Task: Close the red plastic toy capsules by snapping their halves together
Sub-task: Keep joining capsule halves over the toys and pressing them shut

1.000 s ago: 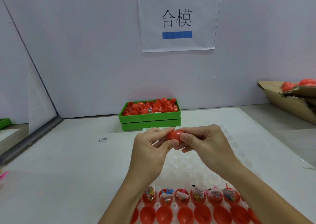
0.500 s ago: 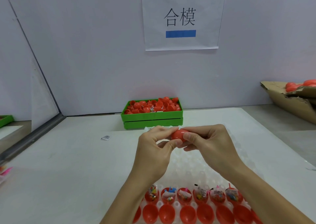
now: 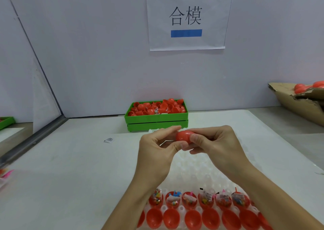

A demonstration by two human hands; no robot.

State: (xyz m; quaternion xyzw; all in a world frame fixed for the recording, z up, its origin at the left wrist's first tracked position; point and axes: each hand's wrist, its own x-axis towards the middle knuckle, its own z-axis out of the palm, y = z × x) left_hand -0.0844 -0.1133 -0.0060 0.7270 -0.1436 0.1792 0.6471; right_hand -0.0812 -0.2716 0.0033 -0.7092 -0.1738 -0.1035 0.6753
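A red plastic capsule is held above the white dimpled tray, its two halves together. My left hand pinches its left end between thumb and forefinger. My right hand grips its right end with curled fingers. Near the bottom edge, a row of open red halves with small packaged toys inside sits in the tray. In front of that row stands a row of empty red halves.
A green bin full of loose red capsule halves stands against the back wall. A cardboard box with red capsules lies at the right. A small white label lies on the table at the left. A paper sign hangs on the wall.
Both hands keep hold of the capsule in much the same place. More of the capsule shows between the fingers now than before.
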